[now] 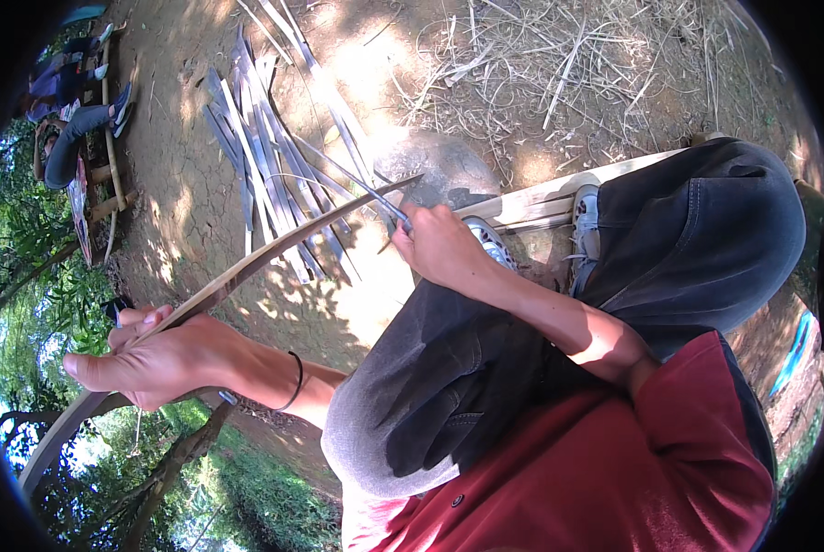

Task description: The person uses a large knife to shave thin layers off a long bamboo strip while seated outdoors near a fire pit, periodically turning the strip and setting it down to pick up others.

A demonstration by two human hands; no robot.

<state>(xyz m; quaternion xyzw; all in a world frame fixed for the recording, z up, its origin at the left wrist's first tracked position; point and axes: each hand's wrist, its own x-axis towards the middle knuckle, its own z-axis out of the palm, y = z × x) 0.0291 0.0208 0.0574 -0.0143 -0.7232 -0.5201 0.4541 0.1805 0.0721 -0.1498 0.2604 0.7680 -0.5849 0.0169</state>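
Note:
A long, thin bamboo strip [278,245] slants across the view from the lower left to the middle. My left hand [177,357], with a dark band at its wrist, is closed round the strip, the thumb pointing outward. In my right hand [441,247] is the handle of a knife [368,190], its narrow blade pointing up and to the left. The blade crosses the strip near its pointed far end. Whether it is cutting in, I cannot tell. My right forearm lies over my bent leg.
Beyond my hands, several split bamboo strips [263,175] lie in a loose pile on the dirt. A flat stone [439,166] sits near my shoes. Pale shavings [559,69] cover the ground at the far right. People [71,138] rest on a bamboo bench at the far left.

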